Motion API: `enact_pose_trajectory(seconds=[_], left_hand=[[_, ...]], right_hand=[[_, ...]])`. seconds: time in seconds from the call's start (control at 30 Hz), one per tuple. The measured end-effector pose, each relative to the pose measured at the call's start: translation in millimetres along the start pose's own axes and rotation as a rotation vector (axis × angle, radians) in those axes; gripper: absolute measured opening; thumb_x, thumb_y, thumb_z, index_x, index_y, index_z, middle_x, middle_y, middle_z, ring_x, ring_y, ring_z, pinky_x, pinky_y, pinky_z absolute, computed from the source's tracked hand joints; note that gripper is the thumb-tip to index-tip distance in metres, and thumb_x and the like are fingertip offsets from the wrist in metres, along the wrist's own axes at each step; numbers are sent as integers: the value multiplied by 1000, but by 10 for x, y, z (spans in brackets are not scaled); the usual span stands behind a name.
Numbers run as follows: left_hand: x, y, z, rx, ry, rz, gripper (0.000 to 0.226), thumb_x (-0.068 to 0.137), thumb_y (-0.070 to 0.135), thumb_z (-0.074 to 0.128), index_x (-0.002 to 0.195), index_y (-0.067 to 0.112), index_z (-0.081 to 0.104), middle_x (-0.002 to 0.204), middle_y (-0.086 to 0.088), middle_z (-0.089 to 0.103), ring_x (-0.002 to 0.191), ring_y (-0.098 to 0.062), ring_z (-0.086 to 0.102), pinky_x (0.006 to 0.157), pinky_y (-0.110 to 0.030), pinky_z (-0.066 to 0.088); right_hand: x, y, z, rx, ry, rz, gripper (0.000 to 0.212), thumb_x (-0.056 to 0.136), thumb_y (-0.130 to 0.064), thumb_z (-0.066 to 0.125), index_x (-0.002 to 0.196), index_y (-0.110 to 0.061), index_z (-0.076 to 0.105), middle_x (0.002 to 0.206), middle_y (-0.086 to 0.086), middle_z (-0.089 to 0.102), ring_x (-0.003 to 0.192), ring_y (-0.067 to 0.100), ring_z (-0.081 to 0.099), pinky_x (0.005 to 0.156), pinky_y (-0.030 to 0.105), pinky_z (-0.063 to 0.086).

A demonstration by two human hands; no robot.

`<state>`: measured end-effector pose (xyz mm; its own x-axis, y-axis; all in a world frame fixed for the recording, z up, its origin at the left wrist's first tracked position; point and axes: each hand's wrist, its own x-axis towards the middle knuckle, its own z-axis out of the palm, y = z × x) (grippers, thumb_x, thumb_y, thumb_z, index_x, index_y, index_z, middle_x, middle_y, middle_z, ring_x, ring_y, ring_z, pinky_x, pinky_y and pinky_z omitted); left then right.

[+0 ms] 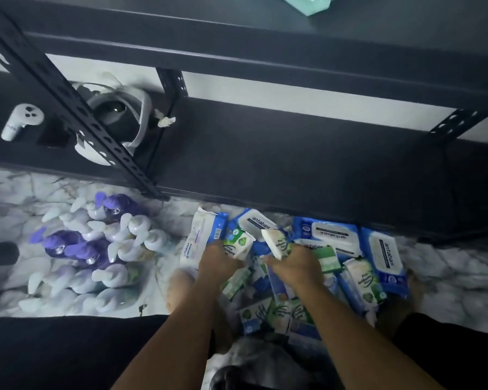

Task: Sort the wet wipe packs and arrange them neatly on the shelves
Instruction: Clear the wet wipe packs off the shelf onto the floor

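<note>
A: hands?
B: left hand [219, 261] grips a green-white pack [238, 244]. right hand [293, 263] holds a white pack [275, 240]; fingers blurred, probably curled round it.
A: rest of the wipes?
B: pile of packs [335, 235] on the marble floor [448, 266], lower centre, just below the black shelf [265, 153].

"antabax" on white lid flaps, blue wipe packs [333, 235]; green packs [362, 280] txt too blurry.
</note>
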<state>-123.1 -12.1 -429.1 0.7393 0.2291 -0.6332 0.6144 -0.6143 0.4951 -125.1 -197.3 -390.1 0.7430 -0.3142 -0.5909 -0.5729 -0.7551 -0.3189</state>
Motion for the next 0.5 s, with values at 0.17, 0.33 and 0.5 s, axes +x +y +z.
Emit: enact_pose_trajectory(seconds=[0.17, 0.33, 0.5], left_hand=[[181, -170, 59, 22, 77, -19, 63, 79, 30, 74, 133, 11, 48, 124, -12, 54, 110, -31, 58, 91, -41, 51], [170, -306, 131, 41, 75, 37, 84, 82, 27, 72, 150, 17, 24, 134, -12, 34, 118, -36, 52, 96, -45, 50], [100, -296, 112, 285, 37, 52, 87, 84, 38, 63, 155, 24, 15, 146, -7, 32, 132, -31, 33, 104, -49, 42]], right_hand=[[133, 87, 43, -207, 174, -63, 64, 77, -60, 71, 120, -16, 54, 111, 7, 61, 100, 28, 62, 79, 40, 55], [172, 221, 75, -368, 137, -90, 88, 87, -60, 60, 154, -22, 17, 145, 13, 37, 123, 31, 48, 85, 42, 53], [61, 333, 86, -433, 140, -128, 92, 87, -59, 61, 155, -23, 11, 148, 11, 25, 129, 30, 39, 87, 41, 51]])
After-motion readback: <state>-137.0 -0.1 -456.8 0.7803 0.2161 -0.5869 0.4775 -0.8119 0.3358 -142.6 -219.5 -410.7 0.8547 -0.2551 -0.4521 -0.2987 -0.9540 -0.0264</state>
